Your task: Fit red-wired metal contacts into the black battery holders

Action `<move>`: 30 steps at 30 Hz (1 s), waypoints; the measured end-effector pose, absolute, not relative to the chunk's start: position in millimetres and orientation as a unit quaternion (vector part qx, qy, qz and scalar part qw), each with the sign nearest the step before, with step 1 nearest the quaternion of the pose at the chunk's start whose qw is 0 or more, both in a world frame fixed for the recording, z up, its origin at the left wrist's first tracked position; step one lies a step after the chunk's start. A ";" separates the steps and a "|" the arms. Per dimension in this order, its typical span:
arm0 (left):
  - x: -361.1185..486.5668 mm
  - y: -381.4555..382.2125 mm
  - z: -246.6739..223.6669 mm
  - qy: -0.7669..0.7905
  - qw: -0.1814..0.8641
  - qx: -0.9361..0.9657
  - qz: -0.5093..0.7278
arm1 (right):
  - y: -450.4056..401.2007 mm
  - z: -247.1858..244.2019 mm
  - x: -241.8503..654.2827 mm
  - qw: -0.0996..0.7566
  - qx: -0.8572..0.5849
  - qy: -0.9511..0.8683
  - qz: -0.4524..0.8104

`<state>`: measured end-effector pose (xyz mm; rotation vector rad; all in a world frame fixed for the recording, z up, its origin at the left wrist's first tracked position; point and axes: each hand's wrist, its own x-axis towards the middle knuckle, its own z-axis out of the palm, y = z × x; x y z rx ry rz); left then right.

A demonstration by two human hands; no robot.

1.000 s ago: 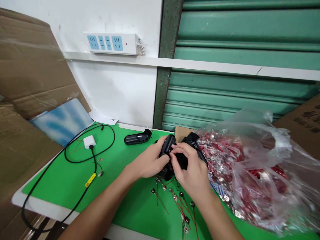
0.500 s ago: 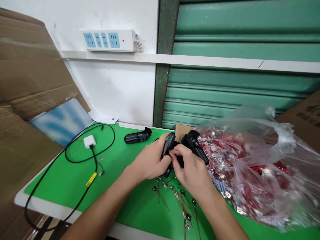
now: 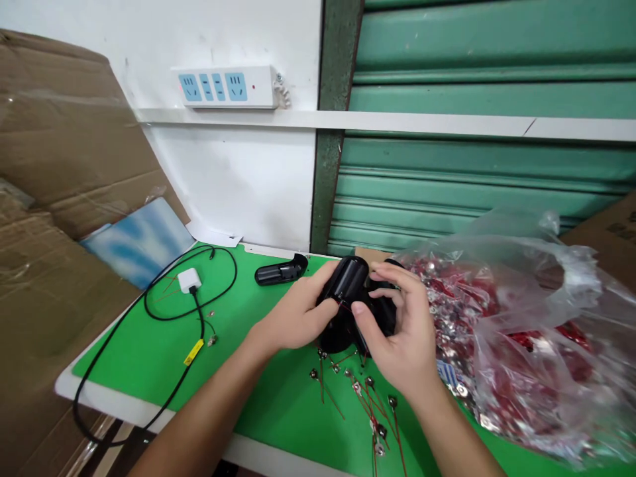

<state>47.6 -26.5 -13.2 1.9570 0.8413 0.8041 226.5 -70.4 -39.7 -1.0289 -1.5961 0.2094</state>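
My left hand (image 3: 298,315) is wrapped round a glossy black plastic shell (image 3: 349,278), tilted up over the table, with its thumb on the lower edge. A thin red wire shows at that edge, by the thumb. My right hand (image 3: 405,324) is just right of the shell, its fingers curved and spread apart. Its thumb tip is close to the wire; whether it touches the shell I cannot tell. More black plastic parts (image 3: 335,338) lie behind and below the hands, partly hidden. Small round metal contacts with red wires (image 3: 370,391) are scattered in front.
A separate black curved shell (image 3: 281,271) lies at the back. At the right is a clear plastic bag (image 3: 521,344) full of wired metal contacts. A black cable (image 3: 149,311) with a white adapter (image 3: 189,279) loops over the left side, near cardboard (image 3: 64,146). A power strip (image 3: 223,87) hangs on the wall.
The shell in my left hand has turned so its glossy outer face shows. My right hand has come out of its pinch, its fingers spreading to the right. The view has shifted slightly.
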 end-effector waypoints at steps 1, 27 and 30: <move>46.5 -26.0 -13.2 0.323 0.438 0.776 0.319 | -69.4 -40.5 226.2 0.581 -0.443 -0.673 0.116; 51.5 -30.0 -20.0 0.297 0.413 0.817 0.273 | -72.9 -44.0 223.7 0.525 -0.447 -0.661 0.297; 51.3 -30.3 -19.7 0.301 0.415 0.815 0.271 | -73.5 -45.0 222.1 0.521 -0.452 -0.664 0.289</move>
